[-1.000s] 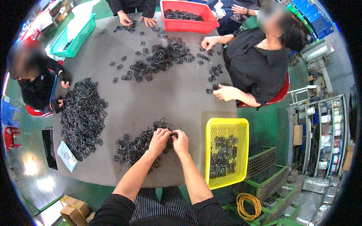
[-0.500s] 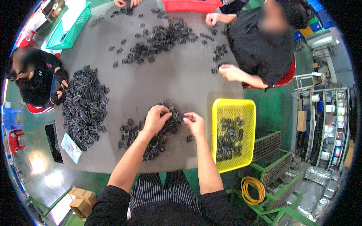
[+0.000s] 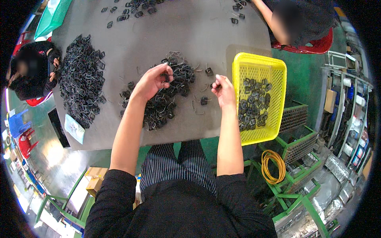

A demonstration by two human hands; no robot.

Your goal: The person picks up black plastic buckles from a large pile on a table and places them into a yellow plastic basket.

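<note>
A person sits at a grey table (image 3: pixel 190 35), seen from above, both forearms reaching forward. The left hand (image 3: pixel 152 81) rests on the near pile of black clips (image 3: pixel 166 99) at the table's front edge, fingers curled down into it; whether they have closed on a clip cannot be told. The right hand (image 3: pixel 223 89) hovers just right of that pile, its fingertips pinched narrowly, perhaps on one small clip, too tiny to confirm. Loose wire pieces (image 3: pixel 197 107) lie between the pile and the right hand. A yellow basket (image 3: pixel 260 63) holding more clips stands right of the pile, nearer the right hand than the left. A larger heap of clips (image 3: pixel 81 81) lies far left of the pile, where another person (image 3: pixel 31 71) sits. A third person (image 3: pixel 301 20) sits beyond the basket.
</note>
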